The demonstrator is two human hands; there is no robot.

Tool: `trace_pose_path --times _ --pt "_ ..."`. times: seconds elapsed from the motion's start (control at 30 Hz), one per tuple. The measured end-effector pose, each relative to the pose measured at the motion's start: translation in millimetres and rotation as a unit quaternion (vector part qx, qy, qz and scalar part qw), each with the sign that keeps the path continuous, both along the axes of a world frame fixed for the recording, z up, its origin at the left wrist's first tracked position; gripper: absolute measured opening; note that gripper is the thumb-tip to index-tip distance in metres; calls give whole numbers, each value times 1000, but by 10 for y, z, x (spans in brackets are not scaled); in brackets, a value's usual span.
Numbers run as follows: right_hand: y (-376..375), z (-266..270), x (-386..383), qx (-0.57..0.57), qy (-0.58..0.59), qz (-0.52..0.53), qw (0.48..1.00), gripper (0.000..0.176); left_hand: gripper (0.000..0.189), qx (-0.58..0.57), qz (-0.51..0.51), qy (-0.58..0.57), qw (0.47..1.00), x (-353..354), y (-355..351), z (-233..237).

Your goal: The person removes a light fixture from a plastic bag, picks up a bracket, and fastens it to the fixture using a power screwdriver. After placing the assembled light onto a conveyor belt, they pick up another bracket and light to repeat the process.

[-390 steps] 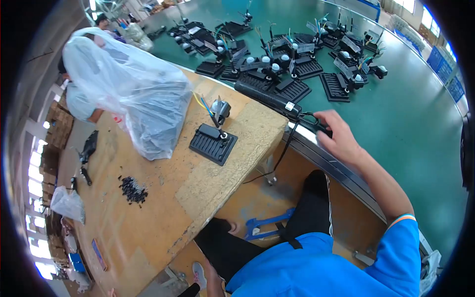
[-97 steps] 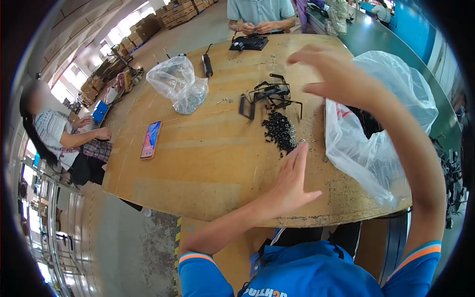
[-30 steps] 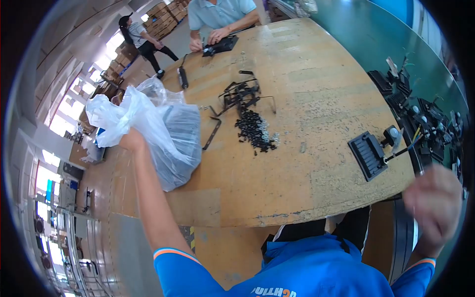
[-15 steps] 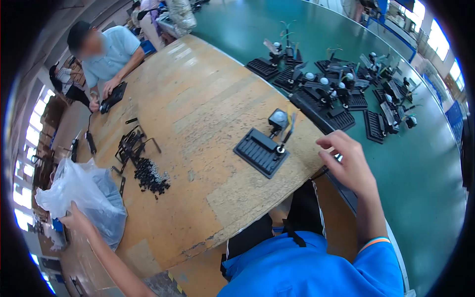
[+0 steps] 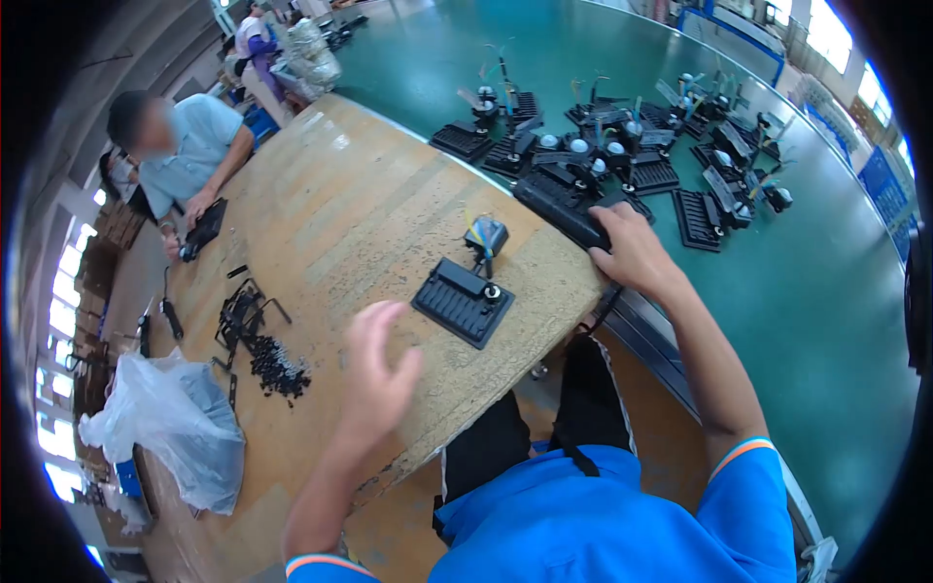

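Observation:
On the worn wooden table, a black ribbed lamp unit (image 5: 463, 302) lies with its sensor head and wires at its upper right. My left hand (image 5: 379, 374) hovers just left of it, fingers apart and holding nothing. Over at the table's right corner, my right hand (image 5: 630, 248) rests its fingers on the end of a long black tool (image 5: 561, 209), whose far part lies by the green surface. Whether the fingers wrap round the tool is not clear. A clear plastic bag (image 5: 180, 428) sits at the left, touched by no hand.
Many similar lamp units (image 5: 649, 175) stand on the green surface (image 5: 777, 330). Black brackets (image 5: 243, 316) and a pile of small screws (image 5: 279, 369) lie on the wooden table (image 5: 389, 194). A co-worker (image 5: 190, 146) handles a black part at the far left.
My left hand has let go of the plastic bag and moved right, towards the lamp unit. My right hand has reached forward onto the black tool. The view has shifted.

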State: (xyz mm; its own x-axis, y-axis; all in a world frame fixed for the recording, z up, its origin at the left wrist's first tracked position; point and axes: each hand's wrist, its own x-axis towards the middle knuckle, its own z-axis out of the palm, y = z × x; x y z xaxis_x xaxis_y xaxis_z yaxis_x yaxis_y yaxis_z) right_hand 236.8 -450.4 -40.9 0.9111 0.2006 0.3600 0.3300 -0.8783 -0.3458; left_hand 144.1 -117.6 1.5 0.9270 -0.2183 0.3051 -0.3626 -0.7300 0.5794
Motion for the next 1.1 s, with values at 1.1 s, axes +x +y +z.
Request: trace_pose_path --times 1.1 --pt "715 -7 -1954 337 145 214 905 83 47 -416 -268 247 833 -781 -759 -149"
